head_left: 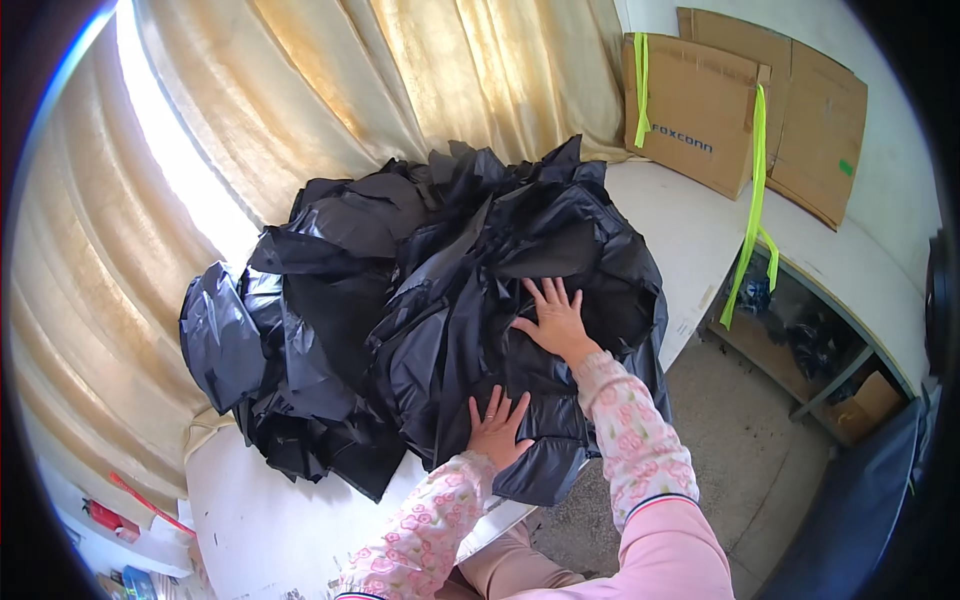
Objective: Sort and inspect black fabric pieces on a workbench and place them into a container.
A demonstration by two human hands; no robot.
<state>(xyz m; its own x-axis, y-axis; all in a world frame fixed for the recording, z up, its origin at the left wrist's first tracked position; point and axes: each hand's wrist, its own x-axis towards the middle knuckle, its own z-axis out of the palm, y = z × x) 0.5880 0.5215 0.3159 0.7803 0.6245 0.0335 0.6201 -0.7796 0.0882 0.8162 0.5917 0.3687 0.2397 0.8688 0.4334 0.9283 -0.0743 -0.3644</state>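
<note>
Head view: left hand (496,436), right hand (560,326) rest, fingers (549,292) spread, on black pile (430,370) overhanging worktop (270,530) edge; curtain (300,90), cartons (690,115) beyond.

Left fingers (494,402) and right fingers (550,293) spread on black material (430,350).

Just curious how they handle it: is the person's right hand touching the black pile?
Touching: the head view shows the right hand lying flat, palm down, against the black pile.
</note>
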